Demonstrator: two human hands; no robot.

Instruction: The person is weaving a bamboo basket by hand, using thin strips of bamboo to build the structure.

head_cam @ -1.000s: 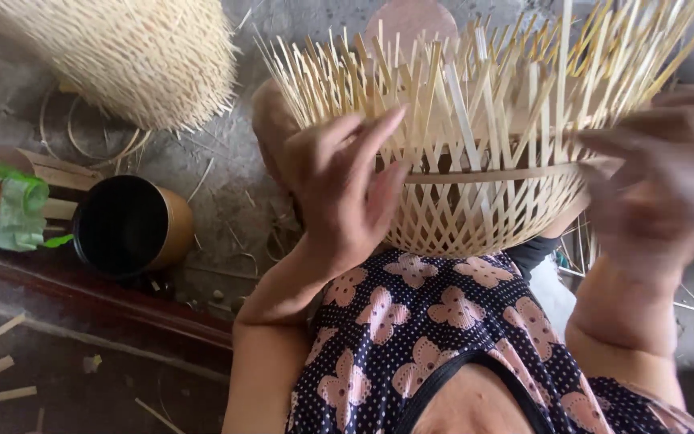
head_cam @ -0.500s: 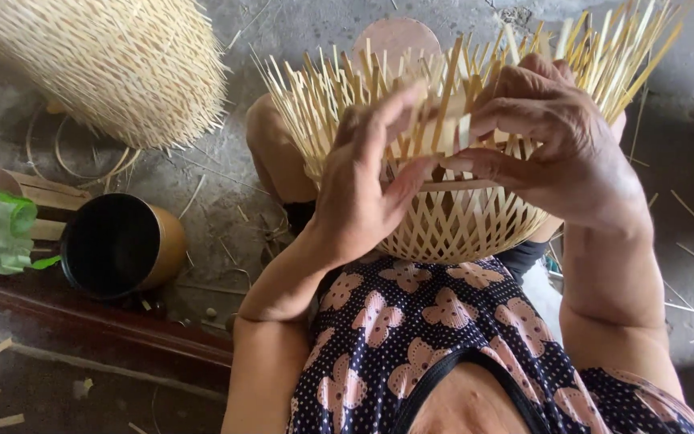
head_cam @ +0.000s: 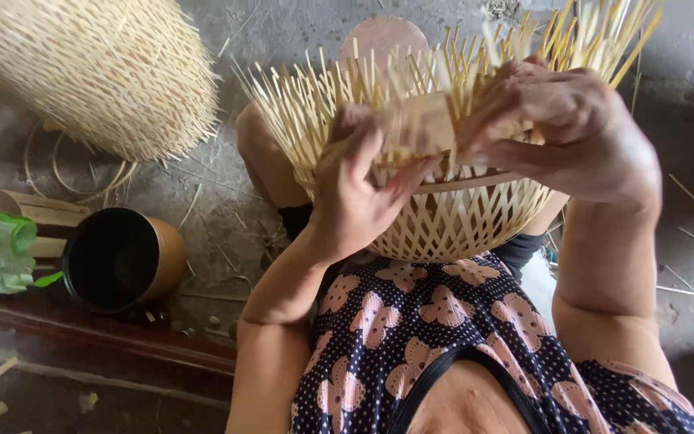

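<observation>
From the head camera, looking down past a dark dotted dress with pink flowers [head_cam: 451, 321], both hands work at a half-woven bamboo basket [head_cam: 459, 221] resting in the person's lap. The left hand [head_cam: 359, 189] grasps the basket's near wall, thumb stretched toward the loose upright strips [head_cam: 323, 104] that bristle above and beyond its fingers. The right hand [head_cam: 560, 128], just beside the left and slightly higher, is curled over the basket's rim, pinching a cluster of those strips; they blur where the fingers close on them. A flat bamboo band [head_cam: 491, 181] runs round the basket right below the right hand. Well to the left of the left hand, on the concrete floor [head_cam: 283, 32], lie a finished woven basket [head_cam: 94, 72], a dark round tin [head_cam: 118, 257] and a crumpled green bag [head_cam: 2, 253].
</observation>
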